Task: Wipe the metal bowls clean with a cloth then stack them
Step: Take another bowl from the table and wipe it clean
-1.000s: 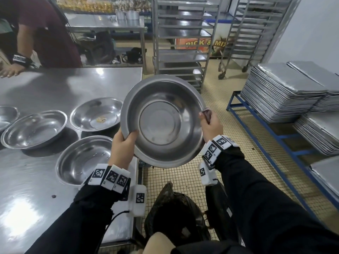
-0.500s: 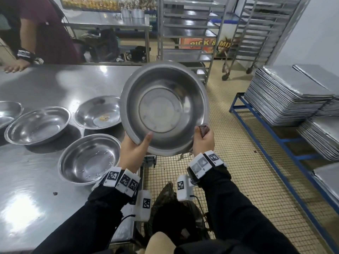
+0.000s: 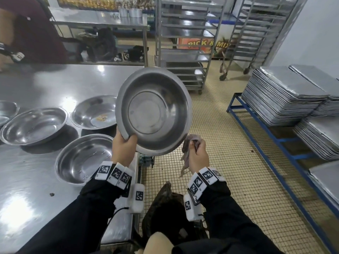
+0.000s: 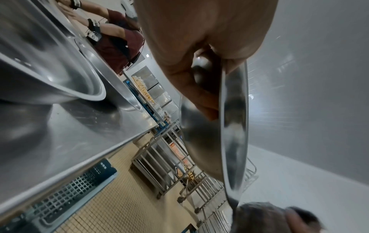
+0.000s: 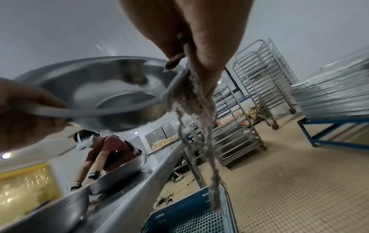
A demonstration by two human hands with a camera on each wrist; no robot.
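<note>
One steel bowl is in the air, tilted with its inside toward the head camera, off the table's right edge over the tiled floor. Left hand grips its lower-left rim, thumb inside, fingers curled behind. Right hand is clenched around a frayed grey cloth just beside the bowl's lower-right rim; contact unclear. Four more bowls sit apart, unstacked, on the steel table, nearest one by the left wrist.
</note>
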